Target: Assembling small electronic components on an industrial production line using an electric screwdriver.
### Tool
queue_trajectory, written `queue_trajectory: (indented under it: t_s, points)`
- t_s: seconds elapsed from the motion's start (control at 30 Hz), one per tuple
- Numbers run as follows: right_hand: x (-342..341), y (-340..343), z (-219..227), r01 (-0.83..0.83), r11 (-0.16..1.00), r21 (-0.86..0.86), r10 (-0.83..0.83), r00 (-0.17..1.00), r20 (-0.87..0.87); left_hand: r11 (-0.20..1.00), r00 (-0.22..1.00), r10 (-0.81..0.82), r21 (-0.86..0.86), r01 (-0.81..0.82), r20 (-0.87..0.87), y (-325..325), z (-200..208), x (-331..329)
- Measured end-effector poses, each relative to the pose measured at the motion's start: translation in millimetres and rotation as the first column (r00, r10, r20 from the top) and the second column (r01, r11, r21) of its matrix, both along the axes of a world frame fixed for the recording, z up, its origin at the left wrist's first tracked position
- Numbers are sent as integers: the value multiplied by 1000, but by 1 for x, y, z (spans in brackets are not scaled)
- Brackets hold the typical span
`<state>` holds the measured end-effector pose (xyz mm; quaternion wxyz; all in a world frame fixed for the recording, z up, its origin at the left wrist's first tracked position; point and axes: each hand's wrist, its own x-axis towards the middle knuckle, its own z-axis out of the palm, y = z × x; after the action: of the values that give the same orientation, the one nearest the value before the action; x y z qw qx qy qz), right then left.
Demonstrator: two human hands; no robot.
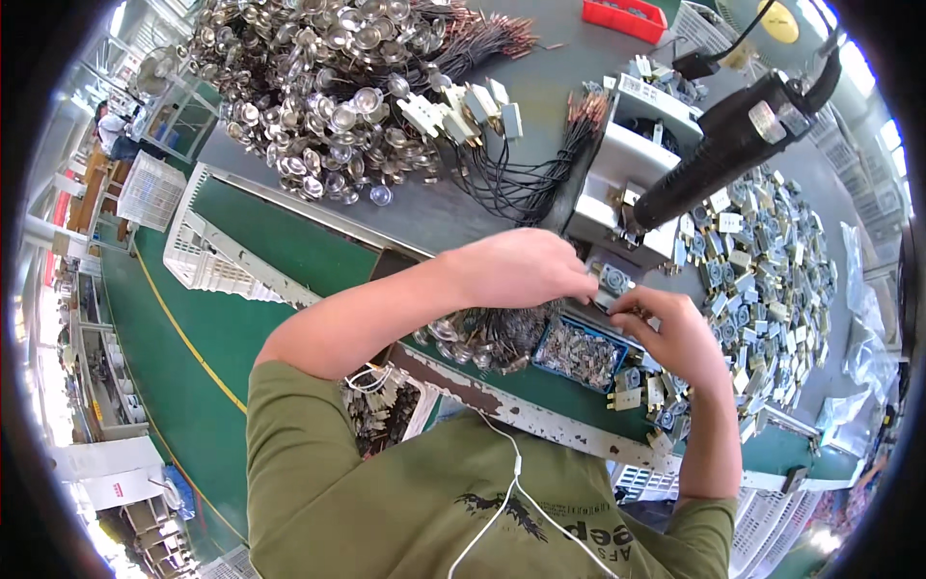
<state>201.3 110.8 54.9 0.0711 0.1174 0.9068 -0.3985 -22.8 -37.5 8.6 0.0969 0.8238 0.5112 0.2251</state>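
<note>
My left hand (531, 268) reaches across in front of me, its fingers closed at a small grey block (614, 279) with a round raised face. Close beside it, my right hand (675, 333) is bent with thumb and fingers pinched together just below the block. What lies between the right fingertips is too small and covered to make out. Above both hands, a black electric screwdriver (714, 154) slants down, its tip over a metal fixture (617, 207). A blue tray (621, 378) of small metal parts sits just below the hands.
Metal cups with black leads (328, 106) are heaped at the far left of the bench. Wired white blocks (463, 114) lie beside them. A large pile of grey blocks (762, 280) spreads at right. A red bin (625, 17) stands at the back. White earphone cable (518, 463) hangs over my shirt.
</note>
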Motion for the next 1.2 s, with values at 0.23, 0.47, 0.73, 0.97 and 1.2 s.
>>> queue_trajectory:
  t_s: [0.23, 0.47, 0.73, 0.97, 1.2]
  points:
    - [5, -3, -20, 296, 810, -506, -429, 888, -167, 991, 994, 99, 100, -95, -43, 5, 21, -3]
    - [13, -26, -43, 420, 710, -565, -646, 707, -288, 979, 988, 156, 128, -158, 23, 15, 15, 13]
    - [7, -1, -26, 143, 980, -139, -171, 962, -214, 976, 987, 145, 177, -130, -73, 13, 6, 19]
    - [4, 4, -24, 108, 990, -96, -126, 969, -212, 986, 986, 153, 84, -147, -71, 11, 1, 16]
    - [18, -10, -67, 380, 832, 405, -209, 890, -405, 995, 1000, 13, -95, -13, 9, 5, 9, 21]
